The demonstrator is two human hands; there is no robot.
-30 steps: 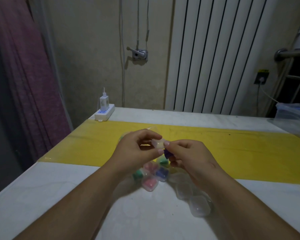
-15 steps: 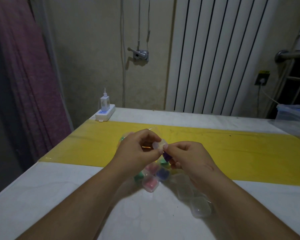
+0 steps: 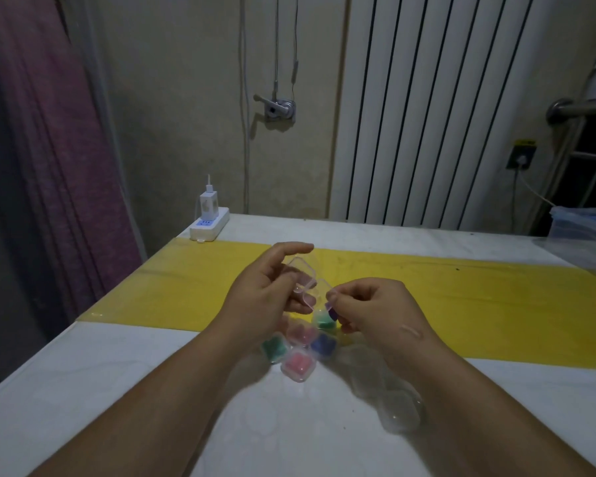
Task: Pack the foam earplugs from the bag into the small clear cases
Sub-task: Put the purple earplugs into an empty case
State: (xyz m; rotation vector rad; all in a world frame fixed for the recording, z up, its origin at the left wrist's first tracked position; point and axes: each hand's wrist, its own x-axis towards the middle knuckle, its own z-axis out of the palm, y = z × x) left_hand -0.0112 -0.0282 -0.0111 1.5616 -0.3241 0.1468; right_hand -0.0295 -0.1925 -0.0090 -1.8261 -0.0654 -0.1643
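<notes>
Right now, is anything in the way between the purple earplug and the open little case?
Nothing visible. The right hand pinches the purple earplug right beside the open clear case in the left hand, lid up.

Blurred empty cases [image 3: 398, 413] lie half hidden under the right forearm.

two hands work above the table [image 3: 124, 390]: the left hand [image 3: 265, 292] holds one open clear case [image 3: 303, 280], the right hand [image 3: 372, 308] pinches one purple earplug [image 3: 332, 314]. five filled cases lie below them: two green, two pink, one blue [image 3: 324, 346]. the empty cases near the right forearm are too blurred to count.
</notes>
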